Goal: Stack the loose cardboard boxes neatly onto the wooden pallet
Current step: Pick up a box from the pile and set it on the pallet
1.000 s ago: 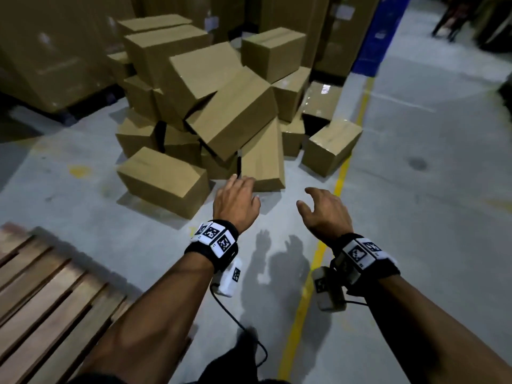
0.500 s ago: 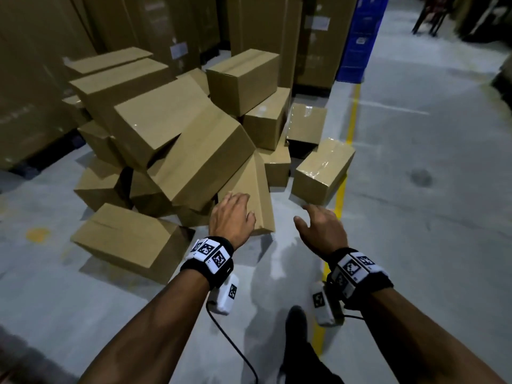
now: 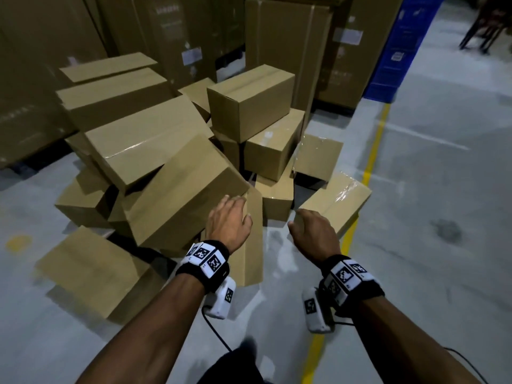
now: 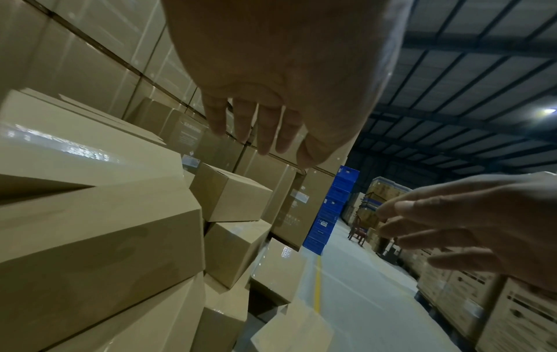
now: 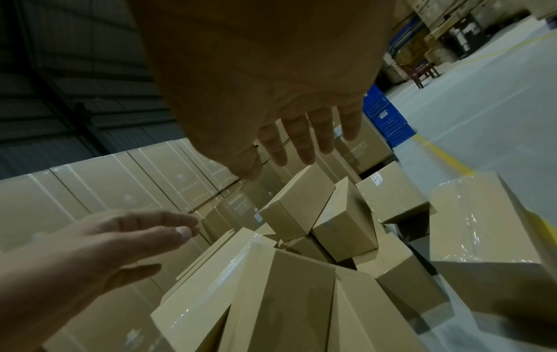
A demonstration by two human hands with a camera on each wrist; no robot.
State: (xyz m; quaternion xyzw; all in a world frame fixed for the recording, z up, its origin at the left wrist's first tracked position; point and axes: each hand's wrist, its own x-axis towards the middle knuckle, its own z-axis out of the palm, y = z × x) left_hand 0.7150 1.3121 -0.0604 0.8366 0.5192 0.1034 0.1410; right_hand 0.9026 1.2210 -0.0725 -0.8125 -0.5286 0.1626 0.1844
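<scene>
A jumbled heap of brown cardboard boxes lies on the grey floor ahead. A large tilted box leans at its near side, with a narrow upright box below it. My left hand hovers open just above the tilted box's near corner, fingers straight. My right hand is open too, held in the air over the gap beside a taped box, fingers spread. Neither hand holds anything. The wooden pallet is out of view.
Tall stacked cartons stand behind the heap, with blue crates to their right. A yellow floor line runs along the right of the pile. One long box lies on the floor at the near left. Chair legs show far right.
I have walked closer to the heap, and the pallet has left the view at lower left. Both hands have reached forward toward the near boxes, still holding nothing.
</scene>
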